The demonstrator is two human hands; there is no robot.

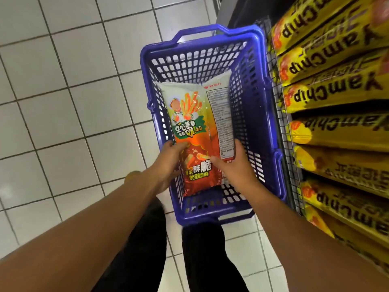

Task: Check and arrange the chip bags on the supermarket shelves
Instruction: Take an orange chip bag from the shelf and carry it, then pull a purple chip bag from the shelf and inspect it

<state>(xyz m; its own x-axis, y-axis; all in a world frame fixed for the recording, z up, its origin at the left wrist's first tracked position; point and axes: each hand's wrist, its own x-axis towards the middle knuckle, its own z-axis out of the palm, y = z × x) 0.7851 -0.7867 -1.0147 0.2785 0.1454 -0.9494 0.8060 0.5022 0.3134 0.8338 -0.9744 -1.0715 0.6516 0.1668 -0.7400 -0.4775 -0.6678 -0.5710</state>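
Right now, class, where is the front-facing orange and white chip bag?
In the head view, the orange and white chip bag sits centre frame inside the blue plastic basket, gripped by the left hand, beside a back-facing bag held by the right hand.

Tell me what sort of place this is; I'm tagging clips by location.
Most likely a supermarket aisle: a blue shopping basket on a white tiled floor, beside a shelf of yellow Yam Chip bags.

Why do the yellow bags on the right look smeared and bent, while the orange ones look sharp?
Head view: the wide lens curves the picture's edges, so the yellow bags on the shelf look bent and blurred; the orange bags, held mid-frame by the left hand and right hand, stay sharp, with slight glare.
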